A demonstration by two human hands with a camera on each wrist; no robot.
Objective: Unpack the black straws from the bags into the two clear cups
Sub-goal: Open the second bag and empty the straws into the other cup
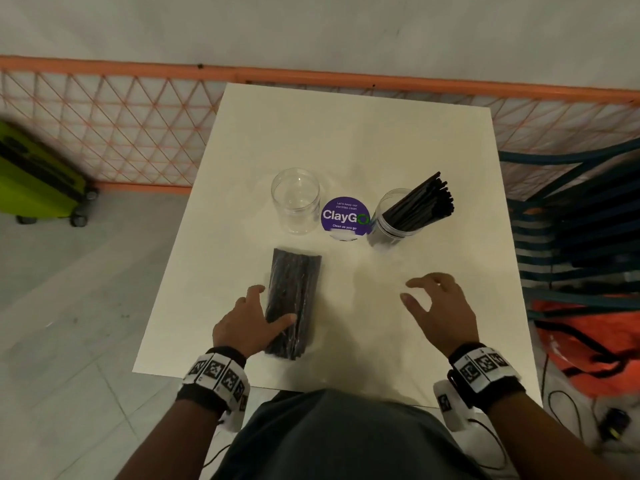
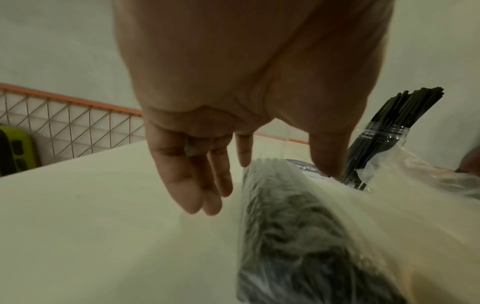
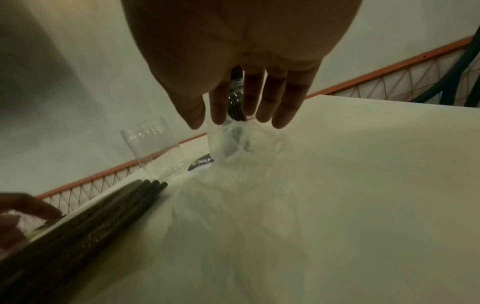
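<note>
A clear bag full of black straws (image 1: 294,292) lies lengthwise on the white table (image 1: 346,140). My left hand (image 1: 273,306) straddles its near half: the thumb lies across the bag, and the straight fingers (image 2: 197,195) hang beside its left edge. My right hand (image 1: 415,292) hovers open, with relaxed fingers (image 3: 283,111) over a crumpled empty clear bag (image 3: 233,148). Behind stand an empty clear cup (image 1: 296,202) and a clear cup holding black straws (image 1: 401,220).
A purple round sticker (image 1: 345,216) sits on the table between the cups. An orange mesh fence (image 1: 138,126) runs behind the table. A green suitcase (image 1: 38,181) stands on the floor at left. A teal chair (image 1: 571,220) and an orange bag (image 1: 588,334) crowd the right.
</note>
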